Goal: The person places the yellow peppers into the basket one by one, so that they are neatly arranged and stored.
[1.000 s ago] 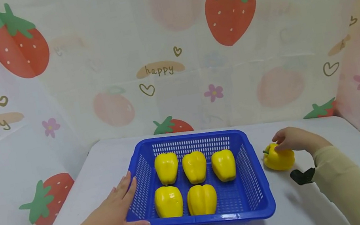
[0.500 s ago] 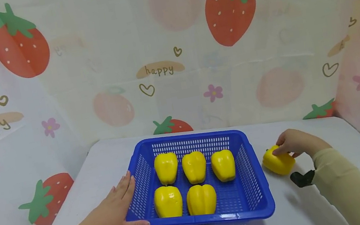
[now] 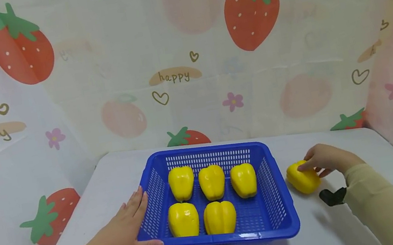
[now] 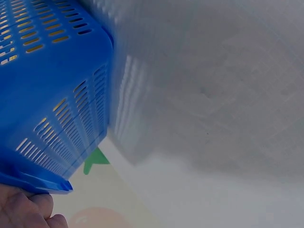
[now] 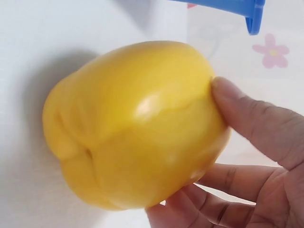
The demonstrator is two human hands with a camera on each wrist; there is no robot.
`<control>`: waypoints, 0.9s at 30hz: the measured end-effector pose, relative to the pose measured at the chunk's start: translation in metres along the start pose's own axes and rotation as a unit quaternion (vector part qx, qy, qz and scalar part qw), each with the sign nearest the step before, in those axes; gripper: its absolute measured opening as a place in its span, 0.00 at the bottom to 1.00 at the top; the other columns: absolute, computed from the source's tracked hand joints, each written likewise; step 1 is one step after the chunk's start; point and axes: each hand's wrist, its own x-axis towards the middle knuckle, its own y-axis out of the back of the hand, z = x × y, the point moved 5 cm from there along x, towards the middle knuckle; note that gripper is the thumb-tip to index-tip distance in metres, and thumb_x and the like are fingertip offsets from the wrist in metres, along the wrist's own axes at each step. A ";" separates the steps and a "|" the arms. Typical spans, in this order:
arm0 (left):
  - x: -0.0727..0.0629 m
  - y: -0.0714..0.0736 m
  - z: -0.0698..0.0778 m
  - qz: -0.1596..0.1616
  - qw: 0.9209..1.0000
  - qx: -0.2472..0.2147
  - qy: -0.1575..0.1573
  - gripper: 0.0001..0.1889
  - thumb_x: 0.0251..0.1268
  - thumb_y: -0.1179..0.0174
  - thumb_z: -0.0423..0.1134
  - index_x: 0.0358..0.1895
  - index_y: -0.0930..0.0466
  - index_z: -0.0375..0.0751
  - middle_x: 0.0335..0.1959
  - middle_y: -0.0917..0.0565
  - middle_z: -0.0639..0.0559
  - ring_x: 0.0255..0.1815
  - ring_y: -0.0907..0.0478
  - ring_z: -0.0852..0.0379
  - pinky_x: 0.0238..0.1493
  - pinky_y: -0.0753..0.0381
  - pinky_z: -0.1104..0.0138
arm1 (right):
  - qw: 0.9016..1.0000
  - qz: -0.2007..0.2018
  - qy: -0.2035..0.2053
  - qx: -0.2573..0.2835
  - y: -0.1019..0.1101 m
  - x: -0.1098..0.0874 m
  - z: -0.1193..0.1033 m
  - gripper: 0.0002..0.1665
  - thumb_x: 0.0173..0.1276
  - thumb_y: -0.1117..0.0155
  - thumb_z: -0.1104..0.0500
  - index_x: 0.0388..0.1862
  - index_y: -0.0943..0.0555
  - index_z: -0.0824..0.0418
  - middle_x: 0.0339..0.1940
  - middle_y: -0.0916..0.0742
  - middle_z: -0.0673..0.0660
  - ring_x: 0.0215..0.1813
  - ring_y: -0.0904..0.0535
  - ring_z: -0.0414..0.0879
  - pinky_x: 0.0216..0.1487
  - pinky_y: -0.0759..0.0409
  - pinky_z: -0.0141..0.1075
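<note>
Gripping a loose yellow pepper [image 3: 303,180], the right hand [image 3: 327,158] is curling thumb and fingers [image 5: 247,118] around it; the pepper is sitting on the white table [image 3: 355,217], just outside the right wall of the blue basket [image 3: 272,196]. Right wrist view is confirming it: thumb is pressing the top of the pepper, the other fingers are wrapping underneath, and a corner of the basket rim is showing just beyond. Can't tell if the pepper is lifted or still bearing on the table.

Left hand [image 3: 122,236] is lying flat against the basket's left wall, fingers straight and spread along the mesh, thumb running along the near-left corner. Nothing is being pinched there; it's bracing, not grasping. Left wrist view is showing only the basket's slotted wall close up and a bit of the hand at the bottom edge.

Basket is sitting mid-table and holding five yellow peppers. Back row is running three across: back-left pepper [image 3: 181,183], back-middle pepper [image 3: 212,182], back-right pepper [image 3: 244,180]. Front row is holding two: front-left pepper [image 3: 184,219] and front-middle pepper [image 3: 220,217]. Front-right spot of the basket is showing bare mesh.

Both arms are wearing beige sleeves [image 3: 384,203]. Strawberry-print cloth [image 3: 251,7] is hanging behind and to both sides of the table.
</note>
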 end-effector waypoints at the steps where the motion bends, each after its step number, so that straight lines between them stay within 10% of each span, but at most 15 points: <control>1: 0.000 0.000 0.000 0.000 1.000 0.000 0.001 0.62 0.40 0.56 0.80 0.72 0.58 0.36 0.74 0.60 0.42 0.73 0.59 0.45 0.67 0.51 0.47 | 1.000 -0.001 -0.002 0.005 0.000 0.000 0.001 0.35 0.54 0.31 0.45 0.47 0.25 0.73 0.37 0.18 0.59 0.38 0.23 0.52 0.39 0.18 0.42; 27: 0.000 0.001 0.001 -0.001 1.000 -0.007 0.006 0.62 0.39 0.54 0.79 0.72 0.58 0.37 0.74 0.60 0.42 0.73 0.59 0.45 0.67 0.52 0.47 | 1.000 -0.029 -0.011 0.002 -0.014 0.001 0.002 0.41 0.51 0.29 0.47 0.58 0.31 0.68 0.45 0.21 0.62 0.39 0.24 0.53 0.40 0.19 0.46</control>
